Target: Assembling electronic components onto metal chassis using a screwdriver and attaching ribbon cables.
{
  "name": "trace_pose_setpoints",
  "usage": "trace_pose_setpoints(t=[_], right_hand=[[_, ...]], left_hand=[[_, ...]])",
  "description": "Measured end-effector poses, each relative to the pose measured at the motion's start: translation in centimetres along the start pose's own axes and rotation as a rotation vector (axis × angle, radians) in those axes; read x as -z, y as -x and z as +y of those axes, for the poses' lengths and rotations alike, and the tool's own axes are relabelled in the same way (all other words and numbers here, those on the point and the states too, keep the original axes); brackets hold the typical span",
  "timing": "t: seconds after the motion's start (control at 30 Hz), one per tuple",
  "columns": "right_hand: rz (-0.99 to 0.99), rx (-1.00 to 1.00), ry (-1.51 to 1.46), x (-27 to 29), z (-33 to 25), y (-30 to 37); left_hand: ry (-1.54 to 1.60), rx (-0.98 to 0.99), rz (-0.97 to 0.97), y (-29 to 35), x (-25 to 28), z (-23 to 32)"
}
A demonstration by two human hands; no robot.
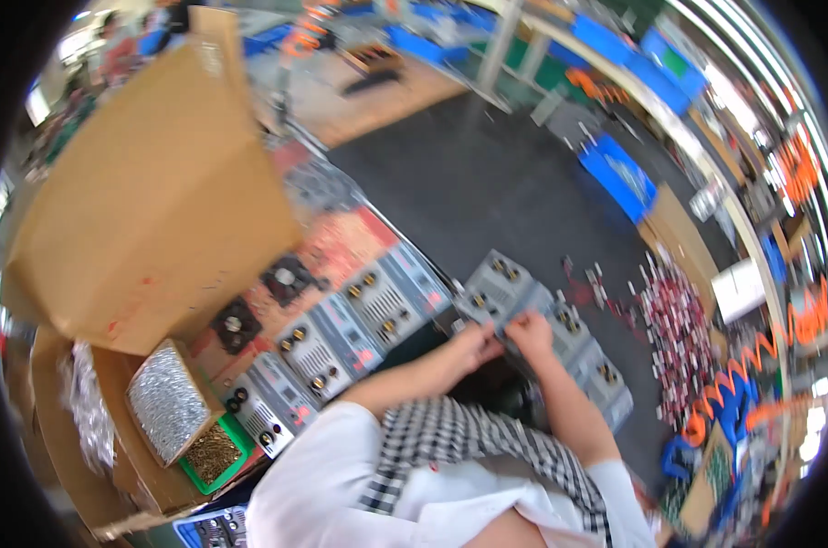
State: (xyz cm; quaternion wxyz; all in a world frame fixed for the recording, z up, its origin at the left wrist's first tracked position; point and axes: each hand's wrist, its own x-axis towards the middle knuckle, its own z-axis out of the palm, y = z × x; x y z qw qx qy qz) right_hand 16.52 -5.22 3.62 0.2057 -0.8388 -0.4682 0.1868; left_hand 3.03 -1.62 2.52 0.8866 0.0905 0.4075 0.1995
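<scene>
My left hand (476, 345) and my right hand (531, 334) are close together at the near edge of a row of grey front panels. The fingers of both hands are drawn together in a pinch, and what lies between them is too small and blurred to name. Just beyond them sits a grey panel (505, 281) with dark and gold-coloured terminals. A second grey panel (574, 336) and a third panel (607, 379) continue the row to the right, past my right hand. Left of my left forearm stands another row of vented panels (377, 300) with similar terminals.
Black fans (236, 325) lie on a red-stained board. Beside a large open carton (158, 201) are silver small parts (167, 402) and a green tray (242, 437) of brass-coloured pieces. Red wire leads (674, 320) pile at right, near a blue bin (619, 175) and orange coiled hoses (720, 395).
</scene>
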Motion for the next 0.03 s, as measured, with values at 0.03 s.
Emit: trace_pose_setpoints(t=[0.03], right_hand=[[-0.115, 0.068, -0.052, -0.73, -0.69, -0.83]], left_hand=[[0.044, -0.02, -0.048, -0.8, 1.7, 0.57]])
